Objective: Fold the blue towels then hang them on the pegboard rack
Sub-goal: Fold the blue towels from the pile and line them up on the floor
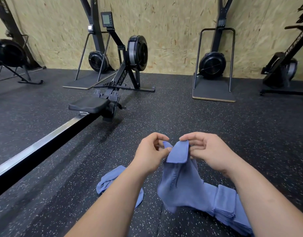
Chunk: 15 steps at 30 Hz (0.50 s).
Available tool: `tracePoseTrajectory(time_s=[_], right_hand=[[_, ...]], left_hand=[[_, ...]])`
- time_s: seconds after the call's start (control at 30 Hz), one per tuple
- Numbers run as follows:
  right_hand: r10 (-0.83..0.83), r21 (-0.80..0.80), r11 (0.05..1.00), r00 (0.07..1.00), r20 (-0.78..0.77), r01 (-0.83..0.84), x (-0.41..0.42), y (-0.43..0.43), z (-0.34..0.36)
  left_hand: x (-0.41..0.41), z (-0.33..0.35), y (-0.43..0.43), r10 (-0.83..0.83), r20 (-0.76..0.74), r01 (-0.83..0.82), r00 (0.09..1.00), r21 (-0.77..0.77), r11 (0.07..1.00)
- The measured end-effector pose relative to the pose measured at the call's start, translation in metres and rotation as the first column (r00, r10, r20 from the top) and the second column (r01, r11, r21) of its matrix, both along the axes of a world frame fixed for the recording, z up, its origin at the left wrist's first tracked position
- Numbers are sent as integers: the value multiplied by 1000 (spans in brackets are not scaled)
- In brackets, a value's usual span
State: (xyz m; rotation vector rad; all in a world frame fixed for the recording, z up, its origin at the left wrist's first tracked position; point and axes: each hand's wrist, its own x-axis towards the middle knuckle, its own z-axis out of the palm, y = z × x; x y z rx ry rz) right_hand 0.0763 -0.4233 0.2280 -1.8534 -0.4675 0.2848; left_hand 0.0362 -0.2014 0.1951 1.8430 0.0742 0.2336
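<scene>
Both hands are raised over the floor (215,120), each pinching the top edge of one towel (179,178). The left hand (151,152) nips a corner between thumb and curled fingers, the right hand (209,151) grips the turned-over flap just beside it, and the cloth hangs between the forearms. A crumpled towel (110,179) lies under the left forearm, and a folded stack (227,201) sits by the right.

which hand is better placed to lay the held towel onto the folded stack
Probably the right hand. Both hands pinch the top of the held towel, but the folded stack lies by the right forearm, while the left hand sits nearer the crumpled towel.
</scene>
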Motion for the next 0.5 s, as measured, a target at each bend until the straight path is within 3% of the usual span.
tracePoseTrajectory(time_s=[0.13, 0.5], right_hand=[[-78, -173, 978, 979, 189, 112, 7, -1, -11], [-125, -255, 948, 958, 258, 193, 2, 4, -9]], left_hand=[[-2, 2, -4, -32, 25, 33, 999, -27, 999], [-10, 8, -14, -109, 48, 114, 993, -107, 988]])
